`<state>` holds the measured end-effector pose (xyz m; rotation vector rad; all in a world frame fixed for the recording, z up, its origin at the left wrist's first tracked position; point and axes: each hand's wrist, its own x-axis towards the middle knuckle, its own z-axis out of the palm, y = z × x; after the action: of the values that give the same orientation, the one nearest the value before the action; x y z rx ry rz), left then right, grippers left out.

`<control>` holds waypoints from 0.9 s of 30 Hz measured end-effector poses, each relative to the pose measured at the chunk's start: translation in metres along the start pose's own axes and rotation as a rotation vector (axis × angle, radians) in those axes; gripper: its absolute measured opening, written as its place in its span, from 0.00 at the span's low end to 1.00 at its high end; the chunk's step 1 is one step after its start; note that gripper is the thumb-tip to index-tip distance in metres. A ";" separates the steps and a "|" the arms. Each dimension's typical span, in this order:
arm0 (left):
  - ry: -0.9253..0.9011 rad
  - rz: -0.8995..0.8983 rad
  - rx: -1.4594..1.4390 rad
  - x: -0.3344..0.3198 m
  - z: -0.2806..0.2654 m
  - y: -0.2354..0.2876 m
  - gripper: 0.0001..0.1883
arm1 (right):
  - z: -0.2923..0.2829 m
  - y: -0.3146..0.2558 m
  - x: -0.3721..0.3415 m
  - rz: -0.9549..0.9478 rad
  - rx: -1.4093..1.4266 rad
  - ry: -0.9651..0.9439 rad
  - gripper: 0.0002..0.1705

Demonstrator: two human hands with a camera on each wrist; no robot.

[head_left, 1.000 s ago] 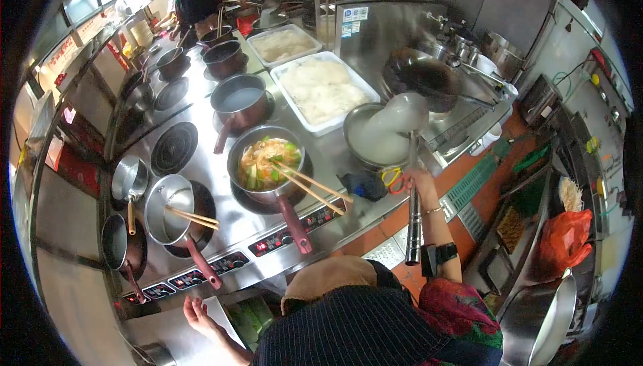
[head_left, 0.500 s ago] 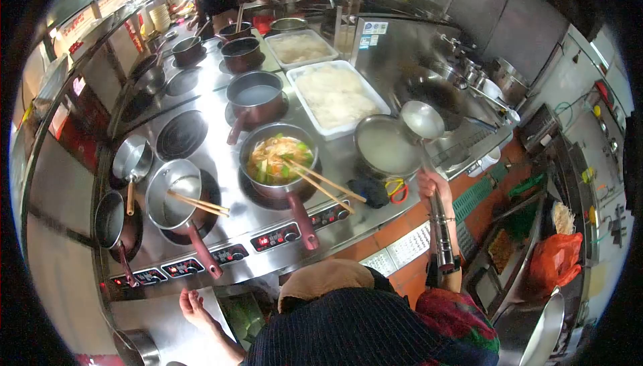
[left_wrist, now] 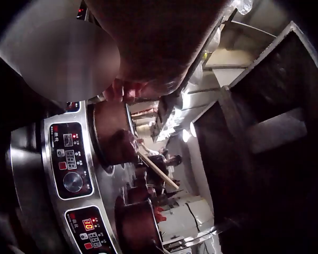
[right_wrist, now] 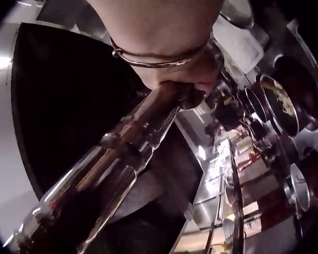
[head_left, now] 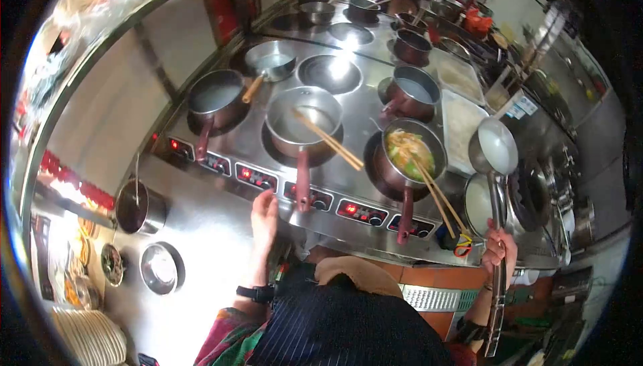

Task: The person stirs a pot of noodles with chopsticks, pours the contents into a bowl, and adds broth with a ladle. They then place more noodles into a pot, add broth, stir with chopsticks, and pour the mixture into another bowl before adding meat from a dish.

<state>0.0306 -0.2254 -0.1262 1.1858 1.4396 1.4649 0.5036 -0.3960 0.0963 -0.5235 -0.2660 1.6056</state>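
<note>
The right hand [head_left: 499, 249] grips the ladle [head_left: 497, 200], fingers curled round its handle; the bowl lies beyond them, away from the body, the long axis running back through the grip. Left of these fingers sits the noodle pan [head_left: 406, 154]. The left hand [head_left: 264, 222], farther from the ladle, holds nothing, fingers loosely extended. The bowl's contents are hard to make out.

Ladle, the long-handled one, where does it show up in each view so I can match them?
Head: the ladle is at right, held in the right hand, bowl end up.
Left wrist: not in it.
Right wrist: its handle runs from upper centre to lower left; bowl not discernible.
Shared landmark: the cooktop with pots.
</note>
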 end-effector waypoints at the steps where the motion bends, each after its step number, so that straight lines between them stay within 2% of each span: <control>1: -0.036 -0.020 -0.013 -0.002 0.002 0.008 0.14 | 0.014 0.010 0.011 0.027 -0.009 -0.036 0.22; 2: -0.074 -0.036 -0.027 -0.005 0.004 0.018 0.14 | 0.031 0.022 0.019 0.017 -0.037 -0.014 0.21; 3: -0.143 -0.174 -0.044 -0.007 0.003 0.025 0.17 | 0.044 0.033 0.032 0.030 -0.055 -0.021 0.21; 5: -0.189 -0.169 -0.028 -0.012 0.006 0.019 0.18 | 0.067 0.055 0.057 0.065 -0.072 -0.039 0.21; 6: -0.205 -0.167 -0.034 -0.015 0.006 0.019 0.18 | 0.068 0.062 0.071 0.139 -0.034 -0.094 0.22; 8: -0.189 -0.187 -0.026 -0.022 0.002 0.020 0.17 | 0.088 0.084 0.099 0.226 -0.023 -0.080 0.20; 11: -0.218 -0.225 0.015 -0.033 -0.008 0.020 0.14 | 0.092 0.108 0.145 0.395 0.008 -0.159 0.20; 12: -0.206 -0.228 0.011 -0.037 -0.014 0.020 0.14 | 0.089 0.117 0.160 0.453 0.105 -0.250 0.23; 16: -0.141 -0.287 -0.018 -0.055 -0.040 0.019 0.14 | 0.088 0.144 0.210 0.567 -0.063 -0.240 0.20; 18: -0.107 -0.330 -0.059 -0.062 -0.052 0.020 0.14 | 0.093 0.156 0.227 0.584 -0.259 -0.181 0.09; 19: -0.099 -0.365 -0.043 -0.065 -0.058 0.022 0.14 | 0.097 0.160 0.231 0.588 -0.260 -0.187 0.09; 20: -0.091 -0.400 -0.028 -0.067 -0.062 0.021 0.14 | 0.101 0.163 0.236 0.591 -0.388 -0.148 0.08; 23: -0.008 -0.410 -0.093 -0.074 -0.069 -0.004 0.14 | 0.104 0.170 0.246 0.573 -0.632 -0.110 0.07; 25: -0.005 -0.388 -0.088 -0.073 -0.071 -0.004 0.14 | 0.099 0.174 0.252 0.501 -0.808 -0.114 0.10; 27: -0.006 -0.369 -0.081 -0.070 -0.071 -0.003 0.14 | 0.096 0.177 0.257 0.480 -0.812 -0.100 0.10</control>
<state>-0.0171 -0.3125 -0.1327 0.8209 1.4873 1.2485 0.2939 -0.1498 0.0519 -1.1934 -0.9435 1.9602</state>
